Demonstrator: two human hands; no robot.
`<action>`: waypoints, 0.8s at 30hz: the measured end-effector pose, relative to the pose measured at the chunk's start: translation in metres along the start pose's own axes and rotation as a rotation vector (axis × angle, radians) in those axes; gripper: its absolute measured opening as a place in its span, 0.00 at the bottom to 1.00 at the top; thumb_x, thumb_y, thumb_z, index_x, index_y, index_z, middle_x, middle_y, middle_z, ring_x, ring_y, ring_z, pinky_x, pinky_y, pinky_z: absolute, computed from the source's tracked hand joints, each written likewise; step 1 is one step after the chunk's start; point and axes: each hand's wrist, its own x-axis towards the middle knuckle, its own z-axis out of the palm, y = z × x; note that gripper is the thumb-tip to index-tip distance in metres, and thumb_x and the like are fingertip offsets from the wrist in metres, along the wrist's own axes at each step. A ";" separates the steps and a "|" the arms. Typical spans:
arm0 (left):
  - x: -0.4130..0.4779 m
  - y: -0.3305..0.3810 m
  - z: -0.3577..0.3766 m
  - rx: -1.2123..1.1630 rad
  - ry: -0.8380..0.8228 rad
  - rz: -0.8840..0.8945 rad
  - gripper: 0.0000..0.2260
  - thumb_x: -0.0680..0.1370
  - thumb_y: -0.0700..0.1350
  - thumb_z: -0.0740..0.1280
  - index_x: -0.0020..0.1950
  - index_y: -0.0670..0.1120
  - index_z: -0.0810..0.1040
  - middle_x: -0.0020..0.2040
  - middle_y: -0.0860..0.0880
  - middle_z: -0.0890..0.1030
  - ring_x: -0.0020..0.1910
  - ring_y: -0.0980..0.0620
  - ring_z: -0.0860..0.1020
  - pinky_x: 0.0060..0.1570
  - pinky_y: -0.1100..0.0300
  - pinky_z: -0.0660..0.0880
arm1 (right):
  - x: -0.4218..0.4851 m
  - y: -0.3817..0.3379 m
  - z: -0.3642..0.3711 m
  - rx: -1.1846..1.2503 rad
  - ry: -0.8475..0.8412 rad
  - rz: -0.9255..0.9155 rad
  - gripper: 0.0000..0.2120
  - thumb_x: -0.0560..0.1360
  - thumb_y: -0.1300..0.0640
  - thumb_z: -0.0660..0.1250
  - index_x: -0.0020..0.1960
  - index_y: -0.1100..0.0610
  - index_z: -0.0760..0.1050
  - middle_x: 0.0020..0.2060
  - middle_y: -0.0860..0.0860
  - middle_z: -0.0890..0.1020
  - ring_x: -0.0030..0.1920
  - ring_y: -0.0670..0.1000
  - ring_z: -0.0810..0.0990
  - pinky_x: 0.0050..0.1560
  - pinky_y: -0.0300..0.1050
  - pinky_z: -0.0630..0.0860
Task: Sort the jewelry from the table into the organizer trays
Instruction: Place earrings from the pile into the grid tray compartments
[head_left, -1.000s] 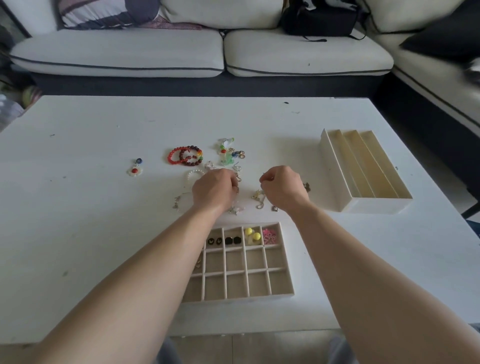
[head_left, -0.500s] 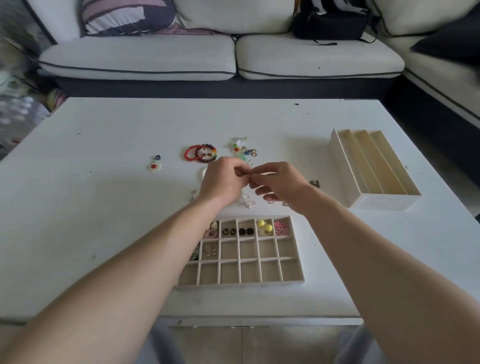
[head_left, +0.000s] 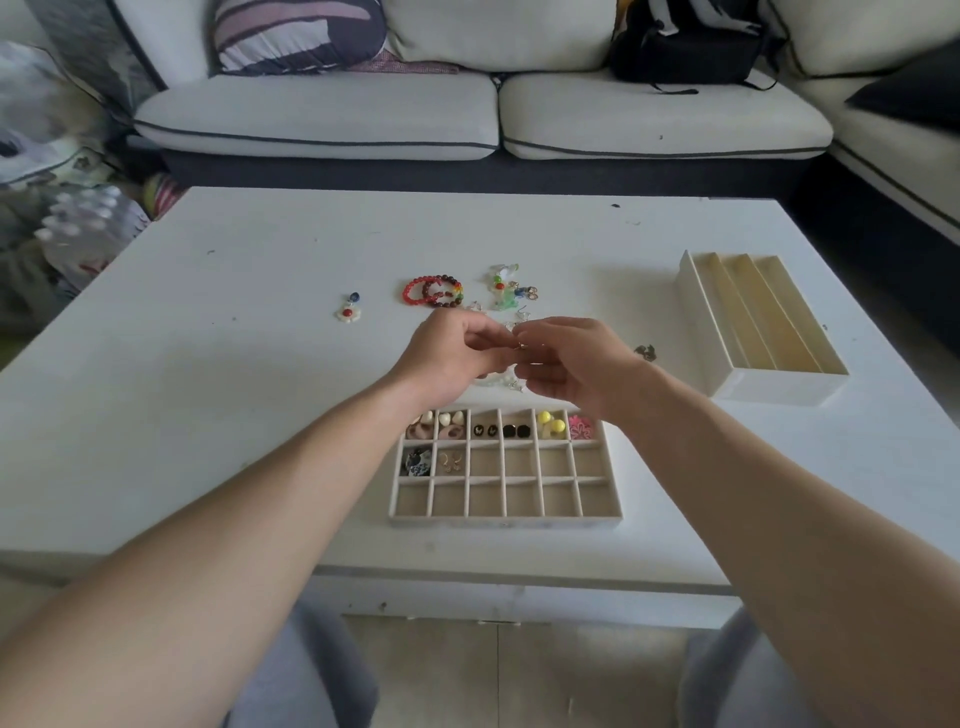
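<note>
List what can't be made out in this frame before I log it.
All in the head view:
- Small metal piece between the left hand and right hand: too small to tell its type.
- Clear pieces on the table: mostly hidden under both hands.
- Dark item beyond the right wrist: too small to identify.
- Grid tray, top-left compartments: partly covered by the left wrist.

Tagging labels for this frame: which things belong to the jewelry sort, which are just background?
Job:
left hand and right hand, pinching a small metal piece
grid tray
long-slot tray
bead bracelets
flower charm
green and blue charm pile
dark charm

Background:
sofa
striped pillow
black bag
</note>
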 end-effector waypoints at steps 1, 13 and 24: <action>-0.003 0.001 -0.001 0.002 0.006 0.006 0.05 0.74 0.40 0.77 0.49 0.48 0.86 0.45 0.47 0.87 0.40 0.57 0.81 0.40 0.66 0.75 | -0.002 0.000 0.002 -0.005 -0.007 0.002 0.07 0.78 0.62 0.69 0.55 0.61 0.81 0.37 0.55 0.85 0.34 0.51 0.83 0.39 0.44 0.80; -0.037 0.011 -0.026 0.013 -0.079 -0.108 0.04 0.84 0.44 0.65 0.49 0.48 0.76 0.39 0.53 0.85 0.39 0.55 0.83 0.42 0.58 0.75 | -0.028 0.003 0.013 -0.402 -0.134 -0.202 0.05 0.79 0.57 0.71 0.50 0.59 0.82 0.40 0.54 0.87 0.37 0.54 0.86 0.42 0.51 0.83; -0.048 0.011 -0.026 0.034 0.015 -0.065 0.01 0.82 0.44 0.67 0.50 0.49 0.77 0.42 0.50 0.84 0.38 0.56 0.82 0.38 0.61 0.74 | -0.036 0.001 0.020 -0.244 -0.141 -0.082 0.14 0.81 0.49 0.66 0.53 0.60 0.82 0.42 0.54 0.85 0.39 0.55 0.85 0.40 0.49 0.80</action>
